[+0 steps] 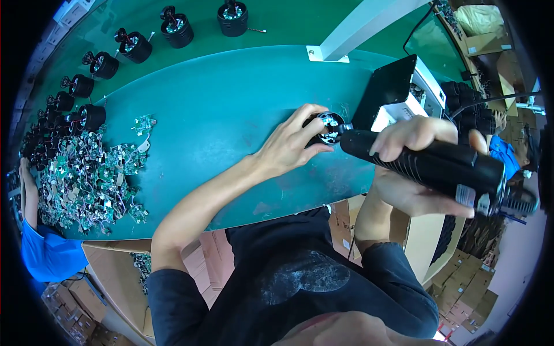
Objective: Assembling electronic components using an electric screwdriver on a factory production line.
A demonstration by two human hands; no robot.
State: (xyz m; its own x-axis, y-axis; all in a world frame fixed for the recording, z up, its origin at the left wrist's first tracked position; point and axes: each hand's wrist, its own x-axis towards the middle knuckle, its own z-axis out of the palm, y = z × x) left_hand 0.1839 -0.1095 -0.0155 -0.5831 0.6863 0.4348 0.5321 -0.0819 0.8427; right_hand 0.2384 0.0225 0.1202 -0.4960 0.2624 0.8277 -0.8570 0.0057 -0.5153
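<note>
My left hand (294,138) is closed around a round black housing (330,128), steadying it on the green bench mat. Silvery and pale parts show inside the housing's open top. In my right hand (412,164) is a thick black electric screwdriver (433,167), held at a slant with my fingers wrapped over its body. Its front end points at the right side of the housing, close to the rim. Whether the bit touches a screw there, I cannot make out.
A pile of green circuit boards (86,179) lies at the left. Several black housings (176,30) line the far and left edges. A black-and-white machine (404,92) and a white metal post (352,32) stand at the right. Co-workers in blue (55,254) are at both sides.
</note>
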